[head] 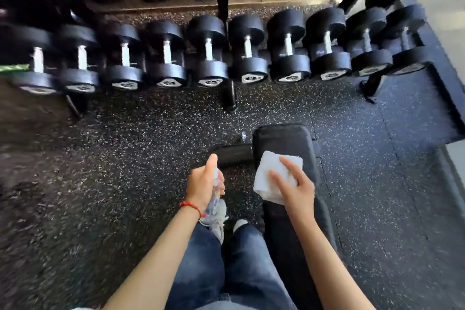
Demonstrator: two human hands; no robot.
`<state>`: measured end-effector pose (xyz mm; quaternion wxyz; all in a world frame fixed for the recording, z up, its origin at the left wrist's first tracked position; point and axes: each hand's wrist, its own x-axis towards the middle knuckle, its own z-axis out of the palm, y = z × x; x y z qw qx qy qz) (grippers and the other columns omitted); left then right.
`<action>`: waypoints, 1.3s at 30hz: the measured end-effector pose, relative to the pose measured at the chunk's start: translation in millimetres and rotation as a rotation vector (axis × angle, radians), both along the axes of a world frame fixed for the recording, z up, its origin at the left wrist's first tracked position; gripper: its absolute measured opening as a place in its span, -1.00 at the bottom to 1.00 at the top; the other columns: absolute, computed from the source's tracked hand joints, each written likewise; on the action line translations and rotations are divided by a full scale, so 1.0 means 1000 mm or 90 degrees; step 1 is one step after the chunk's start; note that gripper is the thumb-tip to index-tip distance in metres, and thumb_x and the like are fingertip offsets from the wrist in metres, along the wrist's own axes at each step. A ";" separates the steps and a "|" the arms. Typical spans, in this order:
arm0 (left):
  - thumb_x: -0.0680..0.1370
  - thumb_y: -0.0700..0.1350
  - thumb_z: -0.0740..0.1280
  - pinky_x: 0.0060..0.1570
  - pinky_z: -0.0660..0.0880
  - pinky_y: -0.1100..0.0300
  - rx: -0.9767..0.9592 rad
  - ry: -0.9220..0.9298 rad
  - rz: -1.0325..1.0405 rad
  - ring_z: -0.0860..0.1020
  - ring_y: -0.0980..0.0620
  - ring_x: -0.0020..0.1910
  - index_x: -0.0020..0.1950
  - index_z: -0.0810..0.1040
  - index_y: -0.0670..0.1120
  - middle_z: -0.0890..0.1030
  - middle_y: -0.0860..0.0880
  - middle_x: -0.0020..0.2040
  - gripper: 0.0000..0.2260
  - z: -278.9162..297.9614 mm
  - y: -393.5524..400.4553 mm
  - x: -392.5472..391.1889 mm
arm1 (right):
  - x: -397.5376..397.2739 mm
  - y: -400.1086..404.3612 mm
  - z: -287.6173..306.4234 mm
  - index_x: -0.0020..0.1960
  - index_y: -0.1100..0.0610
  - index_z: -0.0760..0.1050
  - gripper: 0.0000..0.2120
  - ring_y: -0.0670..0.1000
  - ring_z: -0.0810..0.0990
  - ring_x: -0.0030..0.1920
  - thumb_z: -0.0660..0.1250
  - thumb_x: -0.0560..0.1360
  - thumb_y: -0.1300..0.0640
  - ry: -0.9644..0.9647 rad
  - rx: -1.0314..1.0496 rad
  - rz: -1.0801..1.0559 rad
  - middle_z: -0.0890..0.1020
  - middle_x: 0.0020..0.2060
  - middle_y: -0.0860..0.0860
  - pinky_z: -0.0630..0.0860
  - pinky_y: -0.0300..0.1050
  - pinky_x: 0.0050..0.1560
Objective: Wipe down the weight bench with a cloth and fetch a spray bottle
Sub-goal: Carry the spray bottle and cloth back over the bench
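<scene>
A view from above, looking down at a person's two bare arms, their legs in blue jeans [241, 267] and light-coloured shoes [240, 223], standing on a dark speckled rubber floor [125, 171].

The right hand [293, 186] rests flat on a folded white cloth [273, 178]; its fingers are straight and spread apart, pressing down on the cloth rather than curling round it. The cloth lies on the black padded bench [284, 141], close to the far end of the pad; the bench runs from the lower middle of the view away from the person, just to the right of their legs.

The left hand [205, 185] grips a clear spray bottle [214, 202]; its fingers are curled round the neck of the bottle, with one finger stretched up over the top of it; the bottle's body hangs below the hand, above the left shoe, to the left of the bench and apart from it. A red beaded bracelet [190, 207] circles the left wrist.

Beyond the bench, across the top of the view, stands a rack of black dumbbells [208, 53] in two rows; the lower row shows silver handles between round black heads; the upper row shows only the ends, with pale labels too blurred to read.
</scene>
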<state>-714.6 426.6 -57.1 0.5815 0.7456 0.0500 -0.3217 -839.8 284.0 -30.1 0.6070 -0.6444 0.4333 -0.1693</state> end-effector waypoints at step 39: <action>0.54 0.25 0.12 -0.43 0.46 0.22 0.090 -0.028 0.638 0.55 -0.01 -0.53 -0.51 0.49 -0.09 0.56 -0.06 -0.55 -0.43 -0.003 0.478 0.343 | 0.515 0.426 0.002 0.07 -0.14 0.57 -0.73 -0.13 0.59 -0.02 0.46 0.39 0.03 -0.009 0.021 0.706 0.65 -0.06 -0.19 0.57 -0.13 -0.03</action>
